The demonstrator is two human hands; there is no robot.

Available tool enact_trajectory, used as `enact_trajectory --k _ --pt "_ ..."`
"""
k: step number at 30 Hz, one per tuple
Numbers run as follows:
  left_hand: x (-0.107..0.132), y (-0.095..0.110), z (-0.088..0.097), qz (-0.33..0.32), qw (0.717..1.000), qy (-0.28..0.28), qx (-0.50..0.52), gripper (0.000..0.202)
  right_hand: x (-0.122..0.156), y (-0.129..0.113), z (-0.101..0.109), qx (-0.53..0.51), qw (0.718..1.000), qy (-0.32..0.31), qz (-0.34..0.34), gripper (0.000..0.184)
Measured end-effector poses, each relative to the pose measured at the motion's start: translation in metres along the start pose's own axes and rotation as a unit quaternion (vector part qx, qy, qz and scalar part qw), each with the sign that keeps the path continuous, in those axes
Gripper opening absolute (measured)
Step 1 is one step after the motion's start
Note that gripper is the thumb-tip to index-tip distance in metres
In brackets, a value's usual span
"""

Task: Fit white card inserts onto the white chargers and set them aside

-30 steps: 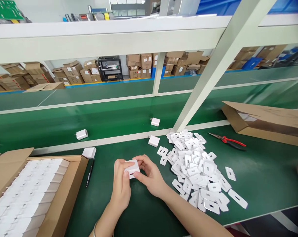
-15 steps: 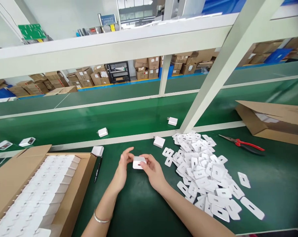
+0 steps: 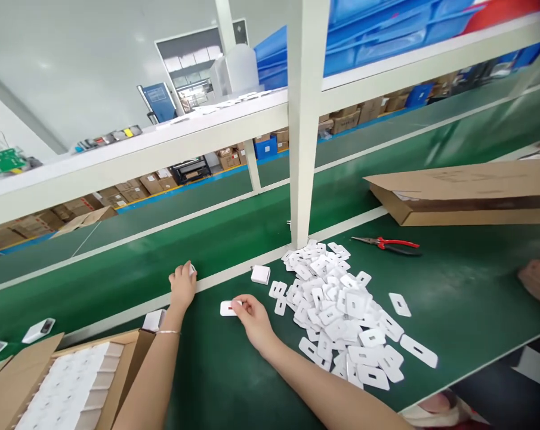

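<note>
My left hand [image 3: 182, 286] reaches forward to the white strip at the conveyor's near edge. Its fingers are curled over a small white charger [image 3: 192, 269], of which only a corner shows. My right hand [image 3: 253, 315] rests on the green table, fingertips pinching the right end of a small white piece [image 3: 227, 308] that lies flat there. Another white charger [image 3: 261, 275] sits just beyond my right hand. To its right spreads a heap of flat white slotted pieces [image 3: 341, 310].
A cardboard box [image 3: 130, 358] of white chargers stands at the lower left, with a loose charger [image 3: 154, 319] beside it. Red-handled pliers [image 3: 391, 244] and a long cardboard box [image 3: 462, 194] lie at the right. Another person's hand [image 3: 539, 282] shows at the right edge. A white post [image 3: 303, 149] rises behind the heap.
My hands have come apart: the left went forward-left to the conveyor edge, and the right stayed on the table with a white piece. The view has swung to the right.
</note>
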State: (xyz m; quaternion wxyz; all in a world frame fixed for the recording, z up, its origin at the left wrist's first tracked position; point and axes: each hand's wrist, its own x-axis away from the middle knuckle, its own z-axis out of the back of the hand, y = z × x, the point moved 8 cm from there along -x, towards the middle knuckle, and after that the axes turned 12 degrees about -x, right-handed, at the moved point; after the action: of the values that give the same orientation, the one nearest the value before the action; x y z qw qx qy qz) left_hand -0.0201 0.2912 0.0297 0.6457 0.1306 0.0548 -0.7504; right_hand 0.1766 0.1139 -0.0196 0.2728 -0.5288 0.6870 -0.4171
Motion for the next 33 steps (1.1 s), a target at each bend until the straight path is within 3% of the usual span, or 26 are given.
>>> enact_trajectory --k 5,7,10,14,16,24,33 --pt "0.064 0.039 -0.007 -0.091 0.995 -0.009 0.032 0.049 -0.002 0.001 0.003 -0.004 1.0 0.003 -0.007 0.057" --pt "0.093 0.046 0.001 -0.083 0.994 0.002 0.069 0.049 -0.001 0.001 0.003 -0.002 1.0 -0.001 -0.008 0.057" --pt "0.132 0.044 0.025 -0.017 0.976 0.041 0.215 0.05 0.002 -0.001 0.002 0.002 1.0 -0.015 -0.004 0.052" --pt "0.163 0.062 0.032 0.006 0.921 -0.06 0.386 0.055 0.009 -0.004 -0.008 0.004 0.998 -0.06 0.012 0.045" --pt "0.17 0.072 0.036 -0.003 0.906 -0.081 0.415 0.051 0.013 -0.004 -0.014 0.007 0.996 -0.089 0.017 0.043" --pt "0.177 0.073 0.052 -0.054 0.893 0.023 0.447 0.037 0.029 -0.011 -0.029 0.046 0.982 -0.178 0.033 0.032" --pt "0.181 0.074 0.044 -0.036 0.868 -0.003 0.495 0.041 0.029 -0.022 -0.029 0.096 0.977 -0.181 0.055 0.023"
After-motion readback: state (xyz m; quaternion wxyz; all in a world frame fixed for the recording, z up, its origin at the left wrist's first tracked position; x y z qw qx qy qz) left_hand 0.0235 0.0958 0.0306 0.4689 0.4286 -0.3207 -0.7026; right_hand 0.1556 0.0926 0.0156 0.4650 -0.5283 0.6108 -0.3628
